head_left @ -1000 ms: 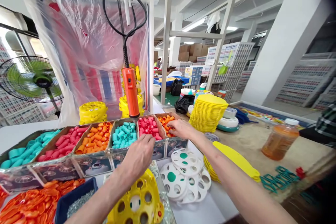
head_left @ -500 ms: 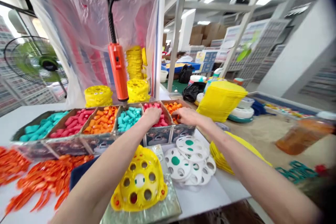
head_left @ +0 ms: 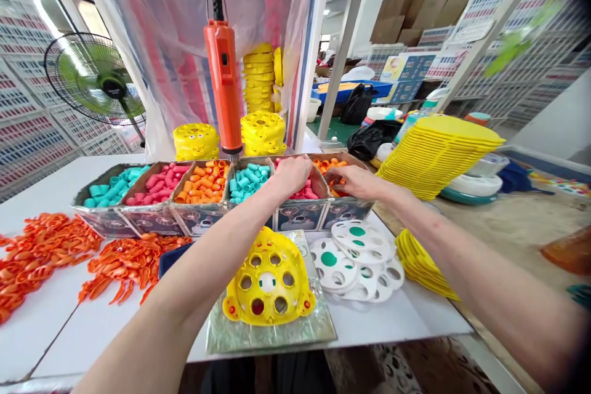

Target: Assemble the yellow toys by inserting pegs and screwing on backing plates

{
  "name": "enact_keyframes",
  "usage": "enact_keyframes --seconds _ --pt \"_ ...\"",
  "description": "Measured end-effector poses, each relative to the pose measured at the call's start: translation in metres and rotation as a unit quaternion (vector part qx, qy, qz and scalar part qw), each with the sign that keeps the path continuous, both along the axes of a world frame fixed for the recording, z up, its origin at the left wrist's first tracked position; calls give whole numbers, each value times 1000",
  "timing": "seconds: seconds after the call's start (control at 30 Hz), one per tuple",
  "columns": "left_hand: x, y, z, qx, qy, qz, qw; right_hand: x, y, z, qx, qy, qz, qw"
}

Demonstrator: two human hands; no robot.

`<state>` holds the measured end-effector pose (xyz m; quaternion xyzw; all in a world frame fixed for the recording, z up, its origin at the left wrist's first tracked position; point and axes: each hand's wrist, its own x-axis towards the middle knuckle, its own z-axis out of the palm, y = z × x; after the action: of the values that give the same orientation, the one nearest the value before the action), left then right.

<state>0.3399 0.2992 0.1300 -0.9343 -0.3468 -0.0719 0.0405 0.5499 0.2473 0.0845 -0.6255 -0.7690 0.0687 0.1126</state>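
Observation:
My left hand [head_left: 294,176] dips into a bin of pink-red plastic tube pieces [head_left: 308,192]; its fingers bend down and their tips are hidden. My right hand [head_left: 353,181] reaches into the end bin among orange tube pieces [head_left: 329,164], its bent fingers apart and nothing clearly held. In front of me, a yellow plastic shell with round holes [head_left: 297,263] lies hollow side up on a plastic-wrapped pad [head_left: 314,333]. Beside it, white discs with holes [head_left: 344,285] are piled, some with green centres.
An orange electric screwdriver [head_left: 222,83] hangs over the bin row [head_left: 157,221]. Orange claw-shaped parts [head_left: 122,265] lie at left. Yellow shells [head_left: 262,132] are stacked behind the bins. Yellow sheets [head_left: 434,151] stand stacked at right. A fan [head_left: 104,83] is at far left.
My view has tilted down and turned a little to the left. Both hands stay in the same two bins, the left in pink-red pieces, the right in orange ones.

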Motion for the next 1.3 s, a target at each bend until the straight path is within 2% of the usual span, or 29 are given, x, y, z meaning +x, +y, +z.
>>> enact_keyframes --seconds 0.1,0.2,0.3,0.33,0.4,0.47,0.57,0.73,0.87,0.97,1.13,1.3 --pt "-8 -24 15 7 -47 -6 999 -1 -1 0 17 35 9 999" --pt "-28 -60 30 18 -114 -45 992 -4 -8 4 59 73 1 996" --pt "-61 -97 30 24 -190 -72 979 -12 -23 11 116 120 -19 986" --pt "-73 -107 26 17 -223 -81 971 -17 -29 13 137 137 -26 981" --pt "-97 -125 14 -55 -353 -104 928 -31 -42 18 175 168 -37 969" --pt "-117 -140 -1 -115 -403 -76 905 -48 -57 23 196 195 -35 960" --pt "-141 -158 -19 -159 -421 -22 893 -73 -78 29 211 227 -17 951" --pt "-174 -181 -39 -169 -451 18 876 -106 -100 34 219 278 7 935" --pt "-200 -198 -53 -179 -455 50 871 -133 -116 29 176 325 17 929" --pt "-219 -210 -64 -224 -460 55 857 -154 -127 19 133 324 37 936" --pt "-236 -223 -77 -286 -500 70 815 -176 -134 3 98 287 68 950" --pt "-241 -226 -83 -286 -504 82 811 -178 -130 1 65 221 106 967"
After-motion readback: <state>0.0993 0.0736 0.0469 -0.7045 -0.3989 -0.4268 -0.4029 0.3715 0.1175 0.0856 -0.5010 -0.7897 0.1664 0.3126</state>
